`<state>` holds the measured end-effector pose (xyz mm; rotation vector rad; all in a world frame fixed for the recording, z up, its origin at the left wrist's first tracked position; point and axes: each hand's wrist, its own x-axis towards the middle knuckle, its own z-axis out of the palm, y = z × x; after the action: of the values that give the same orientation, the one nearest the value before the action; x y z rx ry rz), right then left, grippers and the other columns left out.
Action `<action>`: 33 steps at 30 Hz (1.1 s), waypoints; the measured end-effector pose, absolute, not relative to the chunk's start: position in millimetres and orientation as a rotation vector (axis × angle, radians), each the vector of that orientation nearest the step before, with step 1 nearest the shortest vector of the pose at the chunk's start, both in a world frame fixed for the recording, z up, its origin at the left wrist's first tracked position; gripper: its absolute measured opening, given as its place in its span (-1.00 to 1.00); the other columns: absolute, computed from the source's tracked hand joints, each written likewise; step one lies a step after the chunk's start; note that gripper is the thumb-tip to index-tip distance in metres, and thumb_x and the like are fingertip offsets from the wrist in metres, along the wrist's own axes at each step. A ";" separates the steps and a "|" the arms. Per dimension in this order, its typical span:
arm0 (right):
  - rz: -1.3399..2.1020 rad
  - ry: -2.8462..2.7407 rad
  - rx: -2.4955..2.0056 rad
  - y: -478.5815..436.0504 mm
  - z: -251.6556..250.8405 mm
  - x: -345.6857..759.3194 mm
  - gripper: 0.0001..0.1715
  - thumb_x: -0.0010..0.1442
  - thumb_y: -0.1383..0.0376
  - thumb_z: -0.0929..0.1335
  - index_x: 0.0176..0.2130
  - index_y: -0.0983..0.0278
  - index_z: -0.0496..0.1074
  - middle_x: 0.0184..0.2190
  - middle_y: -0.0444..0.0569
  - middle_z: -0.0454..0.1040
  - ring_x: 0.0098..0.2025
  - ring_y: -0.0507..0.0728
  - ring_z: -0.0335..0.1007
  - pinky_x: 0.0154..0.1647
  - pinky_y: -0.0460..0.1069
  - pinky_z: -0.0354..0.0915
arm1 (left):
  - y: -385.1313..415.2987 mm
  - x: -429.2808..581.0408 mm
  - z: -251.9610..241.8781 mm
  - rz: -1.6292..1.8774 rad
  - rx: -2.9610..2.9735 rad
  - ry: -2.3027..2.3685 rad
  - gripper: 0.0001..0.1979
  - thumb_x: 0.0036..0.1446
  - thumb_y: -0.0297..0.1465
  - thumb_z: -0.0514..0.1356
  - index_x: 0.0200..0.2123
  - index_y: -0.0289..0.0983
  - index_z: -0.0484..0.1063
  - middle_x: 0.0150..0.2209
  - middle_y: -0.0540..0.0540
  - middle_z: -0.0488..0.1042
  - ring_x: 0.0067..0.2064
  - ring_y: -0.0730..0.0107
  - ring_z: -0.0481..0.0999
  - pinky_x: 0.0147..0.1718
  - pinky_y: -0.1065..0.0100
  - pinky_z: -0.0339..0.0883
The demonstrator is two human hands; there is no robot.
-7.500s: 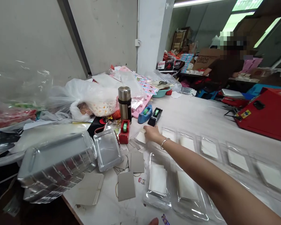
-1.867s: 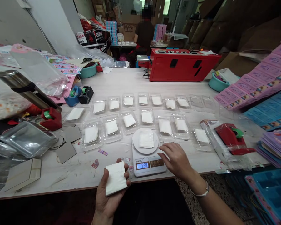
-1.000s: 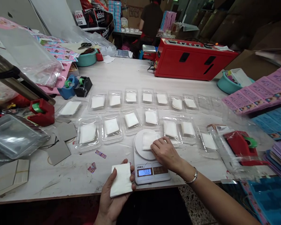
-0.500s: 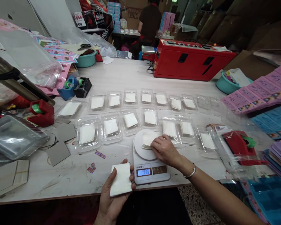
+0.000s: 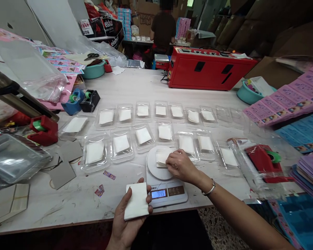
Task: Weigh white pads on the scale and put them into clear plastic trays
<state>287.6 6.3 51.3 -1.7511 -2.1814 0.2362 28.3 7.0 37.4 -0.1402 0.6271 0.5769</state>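
Observation:
My left hand (image 5: 127, 215) is closed around a thick stack of white square sheets (image 5: 136, 201), held upright at the table's front edge. My right hand (image 5: 181, 166) reaches over a white digital scale (image 5: 151, 180), its fingers bunched and pinching the right edge of a smaller pile of white sheets (image 5: 161, 158) on the round weighing plate. The fingertips are partly hidden behind the knuckles. The lit display (image 5: 159, 193) shows digits too blurred to read surely. Around the scale lie clear plastic trays (image 5: 122, 158) in two rows, most with white sheets in them.
Tape dispensers stand at the left (image 5: 43, 128) and right (image 5: 261, 161). Grey cards (image 5: 64, 173) lie at the left, near a stack of clear plastic covers (image 5: 14, 156). A red machine (image 5: 206, 71) stands at the back. Beyond it is another person (image 5: 163, 29).
The view has shifted slightly. The digits on the scale's display have changed. Both hands keep nearly the same places, the right still at the pile on the plate.

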 end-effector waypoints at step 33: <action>0.007 -2.129 -1.506 -75.2 84.5 198.5 -0.81 0.24 0.44 0.21 -0.25 0.28 0.40 -0.34 -0.01 0.54 -0.12 0.17 0.45 0.33 0.25 -0.16 | -3.4 77.3 38.5 0.524 0.051 0.485 -0.34 -0.03 -0.23 0.39 0.15 -0.22 0.35 -0.11 -0.22 0.55 0.00 0.06 0.49 0.05 0.11 0.28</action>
<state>198.5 -75.2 84.5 -1.5057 -2.1294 0.0074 77.3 -3.4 38.5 0.0515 0.4851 0.5243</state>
